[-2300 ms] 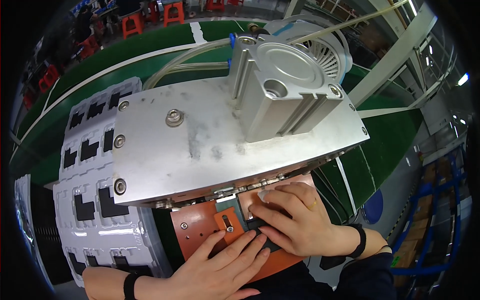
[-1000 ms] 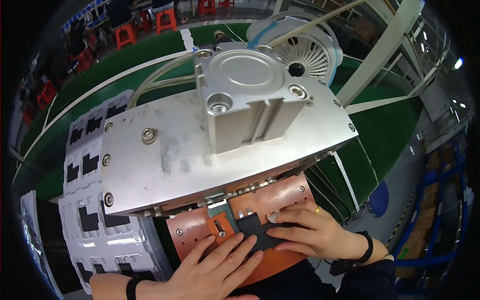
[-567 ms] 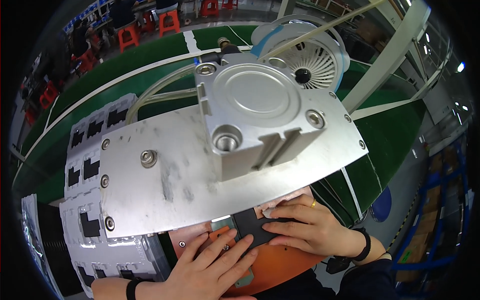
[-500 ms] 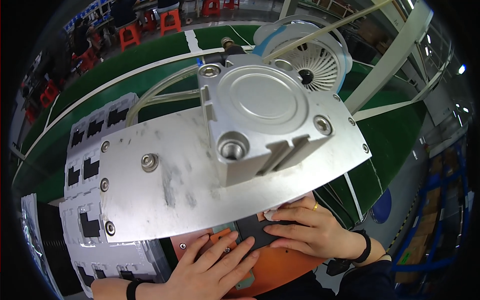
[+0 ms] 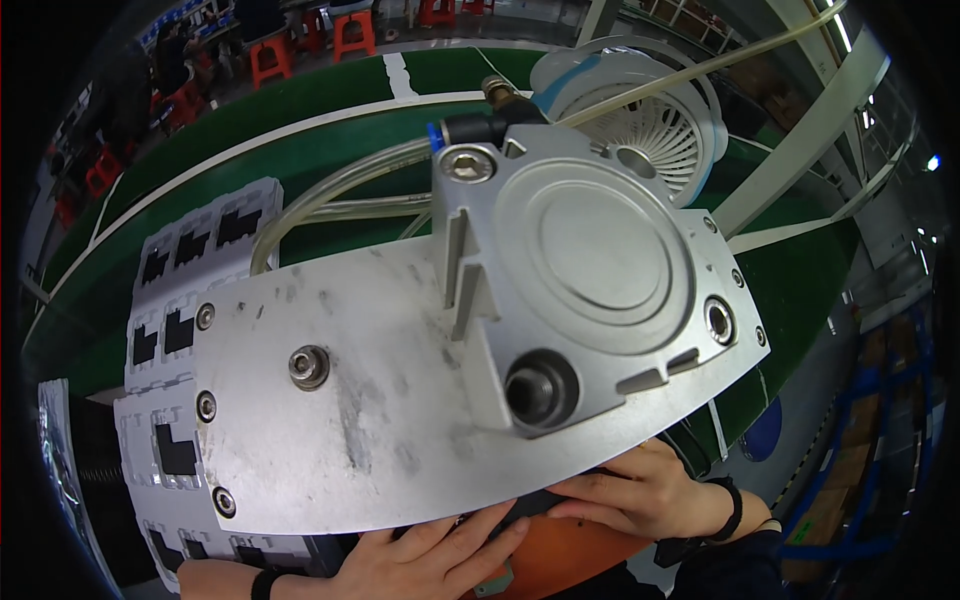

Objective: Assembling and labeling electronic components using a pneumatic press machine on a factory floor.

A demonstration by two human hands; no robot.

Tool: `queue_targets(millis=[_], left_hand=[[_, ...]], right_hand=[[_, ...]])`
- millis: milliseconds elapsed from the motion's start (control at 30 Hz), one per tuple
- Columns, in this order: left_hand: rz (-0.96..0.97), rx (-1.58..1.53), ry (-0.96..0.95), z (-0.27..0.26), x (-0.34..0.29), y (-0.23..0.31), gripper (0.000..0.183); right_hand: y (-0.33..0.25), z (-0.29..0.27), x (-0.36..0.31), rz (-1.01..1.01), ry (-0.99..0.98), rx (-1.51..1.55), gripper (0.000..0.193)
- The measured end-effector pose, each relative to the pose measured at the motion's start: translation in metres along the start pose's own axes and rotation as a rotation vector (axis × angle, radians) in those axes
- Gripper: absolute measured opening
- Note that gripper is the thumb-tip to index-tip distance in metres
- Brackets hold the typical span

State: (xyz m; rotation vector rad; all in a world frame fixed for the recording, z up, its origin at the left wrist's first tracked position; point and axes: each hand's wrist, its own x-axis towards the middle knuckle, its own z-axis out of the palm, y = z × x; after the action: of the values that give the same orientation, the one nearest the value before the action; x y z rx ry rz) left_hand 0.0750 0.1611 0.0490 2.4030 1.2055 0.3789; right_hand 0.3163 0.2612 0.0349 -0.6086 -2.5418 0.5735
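Fingers and heavy metal are sitting way too close together here. Black flat piece (image 5: 538, 502) is mostly hidden by the near edge of the metal plate (image 5: 270, 430), with just a strip visible between the hands, above the orange base (image 5: 575, 545). Left hand (image 5: 445, 555) is laid palm down with its fingers spread; right hand (image 5: 635, 490) is curled over the piece's right side, but some fingertips are covered by the plate, so whether anything's really gripped can't be told.

Worst case, probably: a pinch, if the plate were lowered while fingers are tucked under it. Hoses (image 5: 345, 183) can be seen behind the metal block (image 5: 600, 255), so air power might be involved. Also, the piece could be nudged crooked if it's pushed unevenly, since sight of it is mostly blocked from above.
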Motion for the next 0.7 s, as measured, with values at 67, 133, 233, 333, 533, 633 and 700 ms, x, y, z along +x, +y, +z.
queue_targets(millis=[67,133,233,333,533,633,700], left_hand=[[0.013,0.066,-0.072,-0.004,0.001,0.000,0.072],[0.008,0.038,-0.028,0.001,0.000,0.001,0.071],[-0.005,0.021,-0.017,-0.002,0.001,0.001,0.071],[-0.006,0.022,-0.019,0.001,0.001,0.002,0.071],[0.015,0.031,0.060,0.006,0.000,0.002,0.070],[0.013,0.034,0.058,0.006,0.001,0.002,0.070],[0.010,0.037,0.058,0.006,0.000,0.002,0.070]], right_hand=[[-0.001,0.000,0.001,-0.005,-0.004,-0.013,0.036],[-0.001,0.000,0.001,-0.005,-0.002,-0.007,0.036],[0.000,0.001,0.002,-0.009,0.003,0.005,0.037],[-0.001,-0.001,0.003,-0.014,0.004,0.012,0.037],[0.000,-0.001,0.002,-0.024,0.002,0.002,0.038],[0.000,0.000,0.002,-0.027,0.010,-0.010,0.037],[0.000,0.000,0.002,-0.026,0.010,-0.013,0.037]])
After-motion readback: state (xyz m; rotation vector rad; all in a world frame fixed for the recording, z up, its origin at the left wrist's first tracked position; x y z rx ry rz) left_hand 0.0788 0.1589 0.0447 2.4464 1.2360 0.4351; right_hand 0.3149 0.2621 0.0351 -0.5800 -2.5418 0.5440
